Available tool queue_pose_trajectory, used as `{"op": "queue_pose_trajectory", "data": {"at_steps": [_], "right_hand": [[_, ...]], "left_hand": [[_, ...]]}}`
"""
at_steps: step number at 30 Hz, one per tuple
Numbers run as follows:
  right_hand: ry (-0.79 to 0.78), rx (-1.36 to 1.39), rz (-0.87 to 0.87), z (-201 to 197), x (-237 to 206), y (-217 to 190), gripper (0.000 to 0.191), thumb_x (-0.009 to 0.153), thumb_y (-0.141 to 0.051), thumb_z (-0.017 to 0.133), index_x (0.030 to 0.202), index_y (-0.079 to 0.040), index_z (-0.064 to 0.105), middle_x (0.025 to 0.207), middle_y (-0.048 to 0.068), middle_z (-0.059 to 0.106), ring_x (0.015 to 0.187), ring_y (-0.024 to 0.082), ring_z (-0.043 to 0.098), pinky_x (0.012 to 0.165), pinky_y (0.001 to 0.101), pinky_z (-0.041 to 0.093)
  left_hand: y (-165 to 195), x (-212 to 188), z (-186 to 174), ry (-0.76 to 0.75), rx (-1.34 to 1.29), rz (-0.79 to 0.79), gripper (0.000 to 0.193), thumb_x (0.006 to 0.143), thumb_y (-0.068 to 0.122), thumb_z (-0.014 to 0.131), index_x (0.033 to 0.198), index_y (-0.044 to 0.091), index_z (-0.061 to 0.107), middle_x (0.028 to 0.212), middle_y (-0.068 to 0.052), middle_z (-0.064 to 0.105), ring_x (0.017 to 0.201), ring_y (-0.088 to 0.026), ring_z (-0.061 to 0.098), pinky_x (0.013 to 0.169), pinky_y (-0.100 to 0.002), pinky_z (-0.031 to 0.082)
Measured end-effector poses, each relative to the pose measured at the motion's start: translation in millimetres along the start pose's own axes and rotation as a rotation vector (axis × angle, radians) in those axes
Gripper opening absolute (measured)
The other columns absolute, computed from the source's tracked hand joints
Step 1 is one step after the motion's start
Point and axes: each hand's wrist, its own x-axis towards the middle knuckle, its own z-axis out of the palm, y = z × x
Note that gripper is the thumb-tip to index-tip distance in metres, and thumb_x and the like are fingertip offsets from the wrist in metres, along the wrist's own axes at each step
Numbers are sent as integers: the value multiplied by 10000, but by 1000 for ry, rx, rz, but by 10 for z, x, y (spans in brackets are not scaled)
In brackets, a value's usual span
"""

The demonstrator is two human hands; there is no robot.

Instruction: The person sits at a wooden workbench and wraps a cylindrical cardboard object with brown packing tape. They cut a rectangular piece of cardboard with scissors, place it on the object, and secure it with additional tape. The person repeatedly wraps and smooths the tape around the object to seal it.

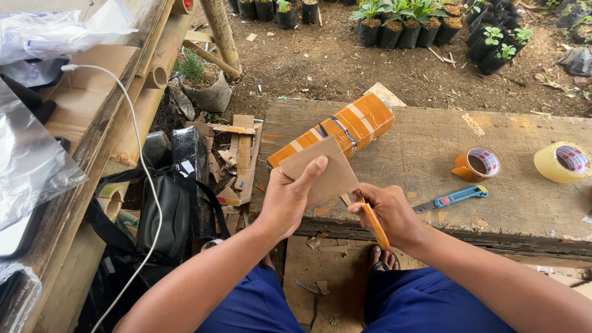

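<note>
Cardboard square (pixel 320 171), flat and brown, sits pinched in the left hand (pixel 288 200); the right hand (pixel 390 213) grips orange-handled scissors (pixel 374 223). Rough wooden bench (pixel 524 209) holds tape rolls (pixel 480 163) at two o'clock, over bare dirt ground (pixel 333 61).

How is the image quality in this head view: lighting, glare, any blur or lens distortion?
Head view: soft, even daylight with no hard shadows; glare on the clear plastic sheet at the left; the left hand, cardboard piece and right hand with the orange-handled scissors are sharp; wide-angle lens bends the wooden bench edges and bamboo pole.
</note>
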Motion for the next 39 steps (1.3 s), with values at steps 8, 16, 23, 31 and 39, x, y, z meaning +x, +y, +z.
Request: {"op": "queue_pose_trajectory", "data": {"at_steps": [8, 16, 23, 31, 39], "right_hand": [[47, 129, 224, -48, 60, 183, 524, 1024, -516, 431, 773, -70, 545, 644, 47, 598, 562, 105, 666, 546, 291, 608], [107, 714, 214, -48, 174, 125, 271, 899, -310, 670, 890, -78, 531, 890, 66, 728, 837, 122, 729, 738, 276, 602], [180, 628, 201, -167, 176, -3, 342, 801, -95, 861, 869, -75, 527, 747, 23, 610, 648, 103, 591, 551, 266, 486], [13, 605, 228, -242, 135, 61, 271, 849, -147, 826, 933, -52, 586, 799, 49, 637, 702, 125, 623, 597, 272, 527], [11, 814, 397, -166, 210, 252, 427, 932, -465, 602, 986, -42, 608, 1266, 189, 694, 1172, 282, 693, 906, 416, 615]], "left_hand": [[24, 228, -357, 239, -214, -23, 464, 969, 410, 642, 1332, 135, 557, 1123, -52, 639, 959, -122, 651, 728, -292, 520], [5, 207, -159, -1, 29, -63, 416, 844, 110, 754, 1233, 51, 616, 1102, -82, 694, 951, -182, 727, 766, -349, 642], [-90, 120, -49, -215, 112, -288, 448, 965, 275, 703, 1287, -30, 639, 1130, -109, 697, 999, -183, 714, 811, -335, 681], [17, 128, -152, -442, 169, -472, 421, 978, 307, 635, 1265, -1, 618, 1150, -119, 686, 1039, -196, 708, 778, -376, 679], [322, 371, -568, 11, -150, -79, 348, 891, 82, 752, 1182, -41, 609, 1191, -162, 693, 1067, -245, 723, 832, -318, 622]]}}
